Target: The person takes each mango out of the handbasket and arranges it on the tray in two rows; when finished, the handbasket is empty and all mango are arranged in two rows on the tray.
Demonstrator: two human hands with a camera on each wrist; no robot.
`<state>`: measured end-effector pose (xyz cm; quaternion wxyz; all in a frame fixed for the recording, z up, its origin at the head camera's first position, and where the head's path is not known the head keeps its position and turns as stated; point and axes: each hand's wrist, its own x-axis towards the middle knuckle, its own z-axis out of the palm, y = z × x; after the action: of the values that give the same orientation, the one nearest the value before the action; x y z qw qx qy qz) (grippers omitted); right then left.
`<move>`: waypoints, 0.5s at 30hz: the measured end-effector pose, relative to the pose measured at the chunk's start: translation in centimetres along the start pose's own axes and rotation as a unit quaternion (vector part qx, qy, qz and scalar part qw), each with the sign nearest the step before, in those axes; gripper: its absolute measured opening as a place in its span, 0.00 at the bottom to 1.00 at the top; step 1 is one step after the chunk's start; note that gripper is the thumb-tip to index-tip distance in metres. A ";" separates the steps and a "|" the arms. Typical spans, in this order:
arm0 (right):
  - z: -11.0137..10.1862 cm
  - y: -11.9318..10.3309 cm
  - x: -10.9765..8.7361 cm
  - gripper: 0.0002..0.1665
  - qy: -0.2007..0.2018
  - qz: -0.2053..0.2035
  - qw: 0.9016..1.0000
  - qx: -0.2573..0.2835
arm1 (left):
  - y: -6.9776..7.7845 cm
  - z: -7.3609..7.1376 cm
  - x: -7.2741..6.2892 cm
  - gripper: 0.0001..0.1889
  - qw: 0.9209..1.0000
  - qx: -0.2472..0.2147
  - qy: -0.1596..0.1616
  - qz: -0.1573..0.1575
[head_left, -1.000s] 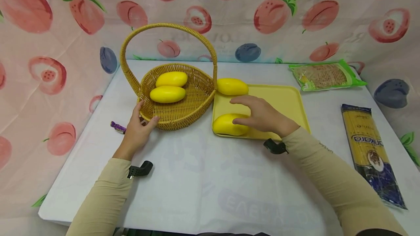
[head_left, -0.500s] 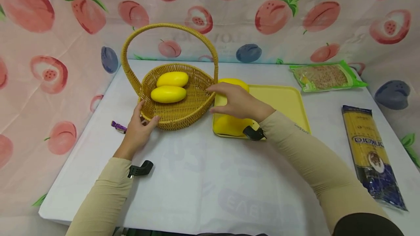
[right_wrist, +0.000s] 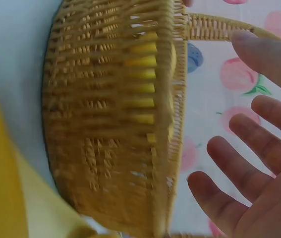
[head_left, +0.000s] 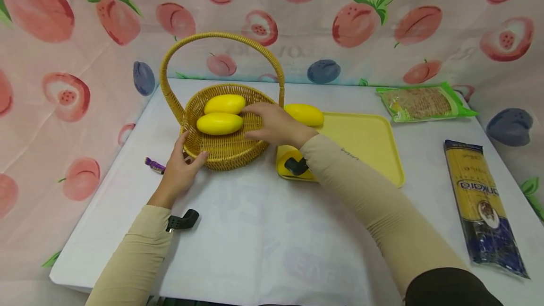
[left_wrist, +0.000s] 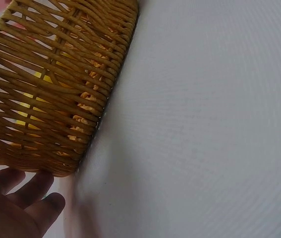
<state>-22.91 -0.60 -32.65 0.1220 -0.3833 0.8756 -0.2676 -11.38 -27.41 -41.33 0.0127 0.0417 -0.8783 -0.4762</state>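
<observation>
Leftward from above the pale yellow rectangular tray [head_left: 361, 148], the right hand [head_left: 276, 124] has been brought over the right part of the golden-brown woven basket with a tall arched handle [head_left: 227, 159]; nothing is grasped by it, and its fingers are spread. Two smooth, bright yellow oval fruits [head_left: 219, 123] are contained side by side in the basket's left part. Its near left wall is touched by the fingers of the left hand [head_left: 177, 174]; whether it is firmly clasped cannot be told. A third yellow oval fruit [head_left: 305, 114] is seen at the tray's far left corner, while a fourth yellow oval fruit [head_left: 283, 160], at the near left corner, is partly hidden by a small black wrist camera [head_left: 296, 166].
</observation>
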 end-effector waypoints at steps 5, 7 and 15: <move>1.4 -0.7 1.8 0.40 0.004 -0.005 1.000 0.000 | -0.1 0.0 0.0 0.44 1.000 0.001 0.000 -0.002; 2.0 -0.8 2.5 0.41 0.005 -0.006 1.000 0.002 | -0.1 0.0 0.0 0.45 1.000 0.002 -0.002 -0.008; 4.1 -0.8 4.2 0.41 0.005 0.021 0.999 0.026 | 0.0 0.0 0.0 0.44 1.000 0.003 -0.002 -0.009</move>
<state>-23.56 -5.70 -35.59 0.1336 -0.3599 0.8768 -0.2897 -11.33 -27.46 -41.34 0.0068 0.0489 -0.8792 -0.4739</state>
